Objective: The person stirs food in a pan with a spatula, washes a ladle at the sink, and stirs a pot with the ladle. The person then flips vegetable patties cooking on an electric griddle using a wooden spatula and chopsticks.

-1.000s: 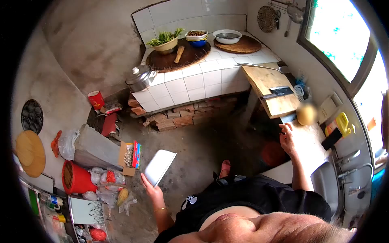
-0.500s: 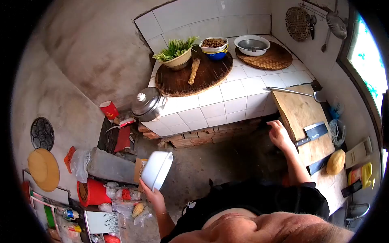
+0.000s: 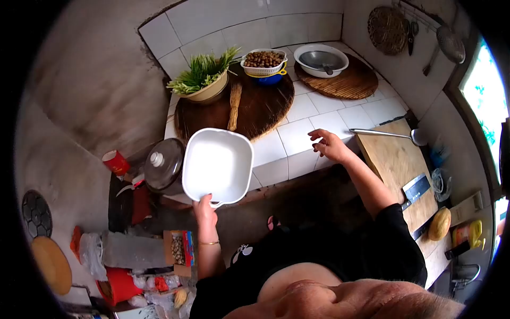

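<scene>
Head view: fingers of the left hand (image 3: 205, 213) clamp the rim of a white, rounded-square basin (image 3: 218, 165), lifted, unfilled, not set down; the right hand (image 3: 332, 147), fingers apart, holds nothing by the white-tiled bench (image 3: 272, 147); green leafy stalks (image 3: 201, 73) sit in a cream round bowl (image 3: 206, 94).

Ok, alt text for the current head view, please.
Left hand holds an empty white basin near a tiled counter with greens and a straw brush. The open right hand hovers near its edge; a cleaver lies on a wooden board.
</scene>
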The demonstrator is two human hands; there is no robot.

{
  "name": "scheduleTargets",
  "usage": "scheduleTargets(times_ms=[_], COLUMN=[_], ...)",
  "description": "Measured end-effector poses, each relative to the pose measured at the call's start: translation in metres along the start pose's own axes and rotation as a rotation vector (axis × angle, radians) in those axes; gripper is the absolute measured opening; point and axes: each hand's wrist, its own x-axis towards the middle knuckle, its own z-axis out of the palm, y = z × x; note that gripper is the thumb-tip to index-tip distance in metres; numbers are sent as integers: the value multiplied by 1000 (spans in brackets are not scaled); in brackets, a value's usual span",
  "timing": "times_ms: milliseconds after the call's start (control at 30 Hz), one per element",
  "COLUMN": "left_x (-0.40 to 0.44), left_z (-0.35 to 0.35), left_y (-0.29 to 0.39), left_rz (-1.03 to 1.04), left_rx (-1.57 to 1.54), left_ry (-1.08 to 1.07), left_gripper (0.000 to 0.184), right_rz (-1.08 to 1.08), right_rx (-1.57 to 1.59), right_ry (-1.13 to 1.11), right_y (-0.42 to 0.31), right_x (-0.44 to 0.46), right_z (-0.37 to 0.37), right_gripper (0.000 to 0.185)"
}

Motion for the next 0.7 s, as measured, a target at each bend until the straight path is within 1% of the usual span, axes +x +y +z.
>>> scheduleTargets(times_ms=[67,133,200,267,367,433,533,633,700], left_x=[34,72,107,126,153,171,186,192,191], left_z=[34,55,74,100,127,137,150,165,176], left_y=[3,0,-6,0,-4,-15,-25,-28,-25], left_rz=[-119,-215,-328,-419,-528,-553,-587,-593,-575], left_rx=[-52,-37,-82,-81,-61,-40,0,62,83], left_ry=[-101,-228,-311,-404,-436,-456,-478,-463,-445], left_gripper=[41,39,39,38,39,41,43,45,47], right_rz=[104,165,212,242,293,277,322,430,484], right_rx=[175,190,173,191,257,393,619,478,471], right_ry=[-10,31,77,129,189,269,243,288,250], right_y=[-2,-4,-7,-3,11,13,33,38,41], right_x=[41,80,118,157,220,260,326,383,409], right_z=[-8,-17,-26,-35,-53,-63,-83,-88,-94], right_gripper=[44,44,44,46,51,37,17,10,13])
